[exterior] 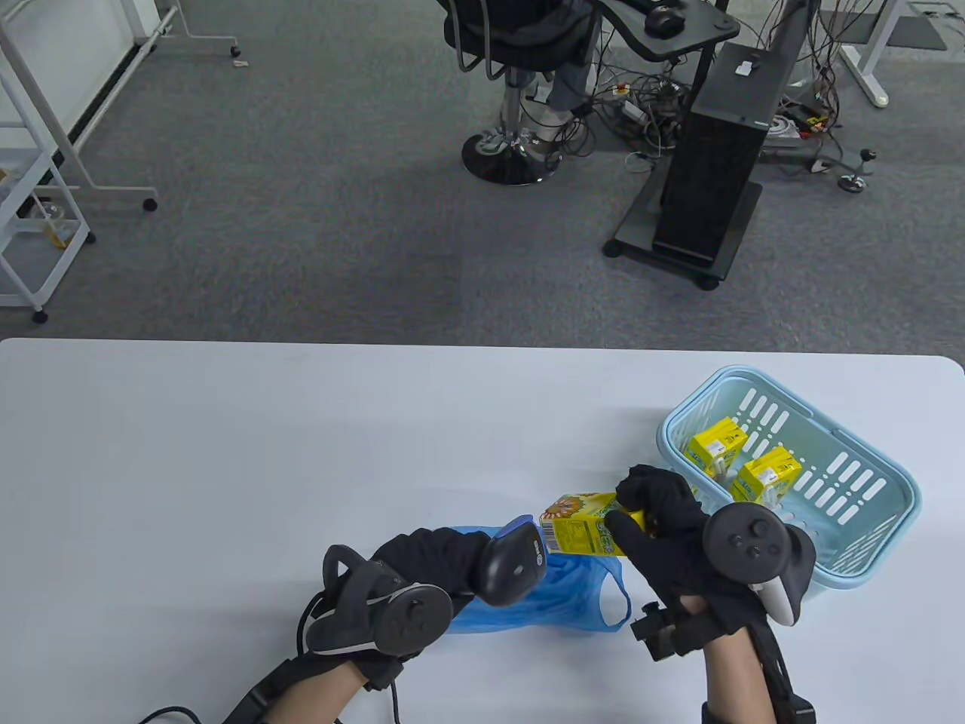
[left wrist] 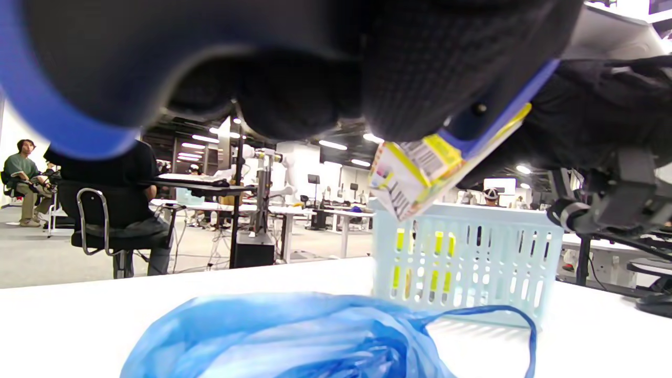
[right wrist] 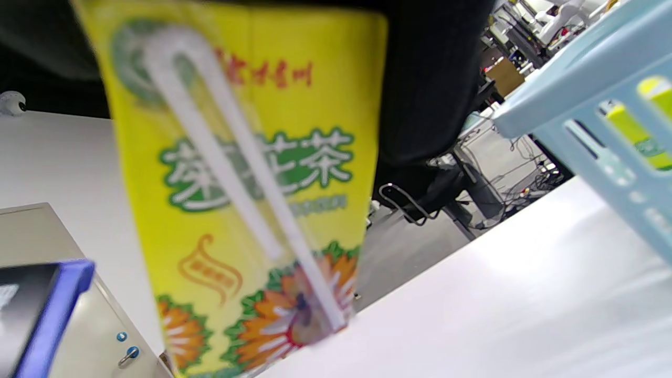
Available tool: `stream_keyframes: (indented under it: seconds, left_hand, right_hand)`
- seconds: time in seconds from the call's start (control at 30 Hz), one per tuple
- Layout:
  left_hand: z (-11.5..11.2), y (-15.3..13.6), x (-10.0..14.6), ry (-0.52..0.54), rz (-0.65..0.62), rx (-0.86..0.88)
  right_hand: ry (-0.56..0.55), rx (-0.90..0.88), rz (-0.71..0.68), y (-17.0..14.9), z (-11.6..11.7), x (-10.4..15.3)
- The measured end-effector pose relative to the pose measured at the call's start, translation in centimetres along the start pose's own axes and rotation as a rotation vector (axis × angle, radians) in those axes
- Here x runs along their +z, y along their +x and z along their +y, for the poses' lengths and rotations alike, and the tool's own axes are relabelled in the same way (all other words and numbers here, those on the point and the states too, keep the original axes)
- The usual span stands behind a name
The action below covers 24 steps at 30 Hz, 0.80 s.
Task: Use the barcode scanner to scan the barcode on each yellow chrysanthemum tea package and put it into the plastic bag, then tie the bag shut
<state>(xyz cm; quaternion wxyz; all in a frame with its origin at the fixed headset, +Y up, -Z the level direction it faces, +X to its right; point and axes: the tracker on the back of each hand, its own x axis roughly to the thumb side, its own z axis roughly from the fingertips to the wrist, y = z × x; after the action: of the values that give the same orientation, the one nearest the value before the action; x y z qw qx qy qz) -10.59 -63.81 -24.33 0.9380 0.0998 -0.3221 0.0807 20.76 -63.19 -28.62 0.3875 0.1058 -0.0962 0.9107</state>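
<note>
Two tea packages (exterior: 742, 460) in basket (exterior: 867, 558)

Grey carpet (exterior: 317, 196) covers the upper half of the table view. A white metal rack on castors (exterior: 45, 188) stands at the upper left. At upper centre a person sits on a black swivel chair (exterior: 520, 75) with a round chrome base. To its right, a black desk (exterior: 678, 30) carries a mouse (exterior: 663, 21); a black computer tower (exterior: 724, 151) stands below on a wheeled stand, tangled cables (exterior: 799, 113) beside it. The left wrist view shows ceiling strip lights (left wrist: 332, 144) and rows of white desks (left wrist: 294, 215).
</note>
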Motion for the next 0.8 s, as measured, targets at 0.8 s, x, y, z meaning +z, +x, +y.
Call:
stream_keyframes:
  seconds: [0.8]
  left_hand:
    - [1.3, -1.1, 0.2, -0.025, 0.078, -0.059]
  right_hand:
    - [0.018, 0.054, -0.041, 0.9, 1.0, -0.1]
